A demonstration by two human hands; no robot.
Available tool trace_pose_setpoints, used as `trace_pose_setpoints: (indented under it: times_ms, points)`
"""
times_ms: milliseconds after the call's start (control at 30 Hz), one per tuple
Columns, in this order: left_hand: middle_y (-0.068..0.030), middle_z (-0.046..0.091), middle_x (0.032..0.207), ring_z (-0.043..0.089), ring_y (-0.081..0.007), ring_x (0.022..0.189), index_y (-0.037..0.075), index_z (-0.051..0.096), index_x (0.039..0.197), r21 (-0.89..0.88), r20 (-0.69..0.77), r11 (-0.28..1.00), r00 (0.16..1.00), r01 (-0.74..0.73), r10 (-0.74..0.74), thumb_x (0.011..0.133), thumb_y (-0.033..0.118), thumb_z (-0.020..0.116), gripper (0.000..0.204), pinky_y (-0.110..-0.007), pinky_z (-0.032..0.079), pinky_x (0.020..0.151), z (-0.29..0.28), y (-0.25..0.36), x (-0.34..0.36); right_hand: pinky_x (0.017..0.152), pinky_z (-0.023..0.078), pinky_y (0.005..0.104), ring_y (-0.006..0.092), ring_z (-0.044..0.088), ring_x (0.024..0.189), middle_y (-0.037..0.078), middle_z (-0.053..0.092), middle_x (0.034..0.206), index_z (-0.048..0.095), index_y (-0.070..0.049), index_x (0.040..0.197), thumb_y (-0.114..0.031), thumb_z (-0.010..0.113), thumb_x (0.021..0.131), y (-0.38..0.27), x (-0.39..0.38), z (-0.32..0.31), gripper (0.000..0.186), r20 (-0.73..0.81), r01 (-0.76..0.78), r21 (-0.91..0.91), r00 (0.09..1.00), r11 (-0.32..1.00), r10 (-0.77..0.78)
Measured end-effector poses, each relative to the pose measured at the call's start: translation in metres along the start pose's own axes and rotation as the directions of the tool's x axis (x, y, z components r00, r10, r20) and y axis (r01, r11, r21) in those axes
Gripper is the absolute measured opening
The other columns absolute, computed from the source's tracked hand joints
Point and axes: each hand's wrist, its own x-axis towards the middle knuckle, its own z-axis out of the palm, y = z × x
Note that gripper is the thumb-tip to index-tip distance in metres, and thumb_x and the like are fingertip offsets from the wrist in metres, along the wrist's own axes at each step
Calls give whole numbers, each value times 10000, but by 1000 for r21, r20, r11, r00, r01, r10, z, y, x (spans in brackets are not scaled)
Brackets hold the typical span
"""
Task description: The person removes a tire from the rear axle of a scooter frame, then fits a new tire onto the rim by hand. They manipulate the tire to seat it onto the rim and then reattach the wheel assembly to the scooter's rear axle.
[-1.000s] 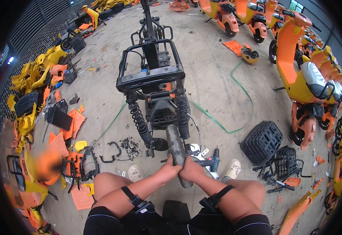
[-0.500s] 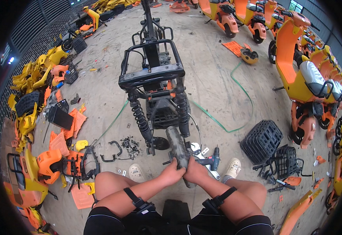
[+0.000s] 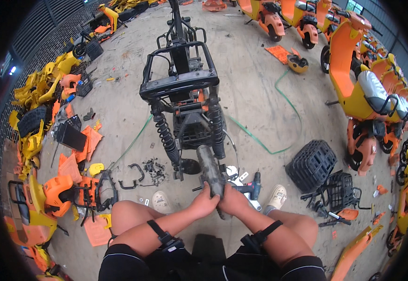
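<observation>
Between my knees stands a dark, dusty scooter wheel (image 3: 207, 164), its tyre seen edge-on and tilted slightly. My left hand (image 3: 204, 201) is closed round its left side and my right hand (image 3: 233, 200) round its right side, thumbs close together at the tyre. Just past the wheel is the stripped black scooter frame (image 3: 179, 86), with a coil shock absorber on the left (image 3: 165, 138) and another on the right (image 3: 216, 129). The wheel's top lies between their lower ends. How its axle meets the frame is hidden.
A blue-black power drill (image 3: 256, 186) lies beside my right shoe. Black baskets (image 3: 311, 166) are on the right, near parked orange-yellow scooters (image 3: 353, 93). Small black parts (image 3: 153, 171) and orange panels (image 3: 90, 144) lie left. A green strap (image 3: 255, 140) crosses the floor.
The whole view has shifted slightly. The wheel and both hands sit a little farther forward, with the grip kept on both sides.
</observation>
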Motion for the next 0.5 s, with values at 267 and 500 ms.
trace_pose_setpoints:
  times_ms: [267, 500]
  points:
    - [-261, 509, 1466, 553, -318, 1290, -36, 245, 1570, -447, -61, 893, 994, 57, -94, 935, 254, 611, 789, -368, 438, 1059, -3, -2, 1, 888, 542, 511, 454, 660, 1048, 294, 650, 1153, 511, 44, 1202, -453, 721, 848, 13, 5, -2, 646, -77, 109, 38, 991, 993, -106]
    - [-215, 385, 1575, 459, -316, 1372, 11, 232, 1583, -599, -148, 789, 950, 135, -275, 975, 283, 559, 743, -380, 417, 1068, -13, -11, 3, 954, 522, 492, 444, 623, 1144, 322, 613, 1229, 434, 84, 1395, -459, 719, 865, 15, 3, 3, 810, -197, 198, 47, 963, 979, -186]
